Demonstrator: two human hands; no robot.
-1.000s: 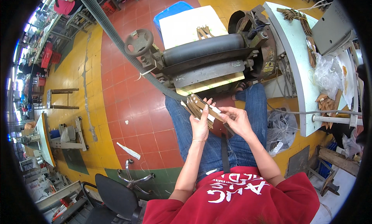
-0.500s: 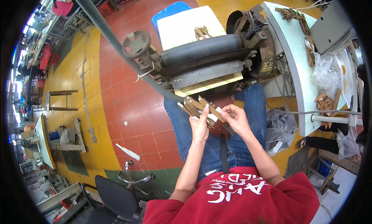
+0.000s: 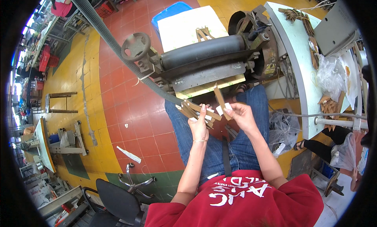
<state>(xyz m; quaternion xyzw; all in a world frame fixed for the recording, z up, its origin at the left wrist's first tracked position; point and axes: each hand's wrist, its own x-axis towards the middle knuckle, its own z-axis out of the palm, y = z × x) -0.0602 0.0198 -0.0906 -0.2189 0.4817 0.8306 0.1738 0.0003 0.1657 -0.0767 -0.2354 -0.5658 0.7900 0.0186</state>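
Gripping a fanned bundle of tan strips (image 3: pixel 195 110) above the lap, the left hand (image 3: pixel 199 126) keeps its fingers closed around it. Just beside, the right hand (image 3: pixel 239 116) pinches a single tan strip (image 3: pixel 219 99) upright, below the roller machine (image 3: pixel 204 62).

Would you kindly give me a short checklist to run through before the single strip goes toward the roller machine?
1. Right hand grips one tan strip, held upright: ok.
2. Left hand holds the bundle of strips, fanned but gripped: ok.
3. The single strip is apart from the bundle: ok.
4. Both hands sit short of the black roller: ok.
5. The plate under the roller is bare: ok.
6. Whether the roller is turning: cannot tell.
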